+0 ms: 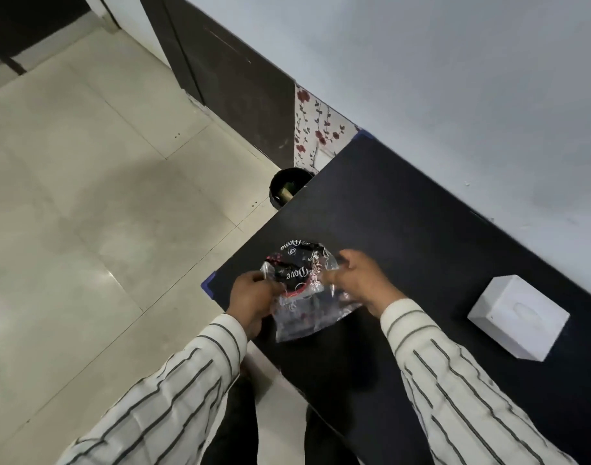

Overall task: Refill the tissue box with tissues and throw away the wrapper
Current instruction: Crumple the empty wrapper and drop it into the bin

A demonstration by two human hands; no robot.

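The wrapper (304, 290) has curly white writing on a black patch, and the word "Dove" can be read on it, upside down. More writing runs along its top edge, but it is too bent to read. There is one wrapper, one tissue box (518, 322), one dark bin (287, 189) and two hands.

The left hand (253, 300) is curled tight, with its fingers (258, 276) pinching the left edge of the wrapper. The right hand (361, 280) grips the right edge — its fingers (346, 258) are bent down over the clear plastic. So both hands are closed on the same wrapper, and it hangs crumpled between them, just above the black table (421, 229). The wrapper is see-through at the bottom and looks flat and empty there.

The tissue box is white and plain. It sits on the table well off to the right of the right hand's fingers, and no finger touches it. An oval slot shows on its top.

The bin stands on the pale floor (86, 196), up past the fingertips of the left hand — half tucked behind the table's far corner. Something light lies inside it, but it is too small to tell what.

Both arms wear striped sleeves (186, 380).
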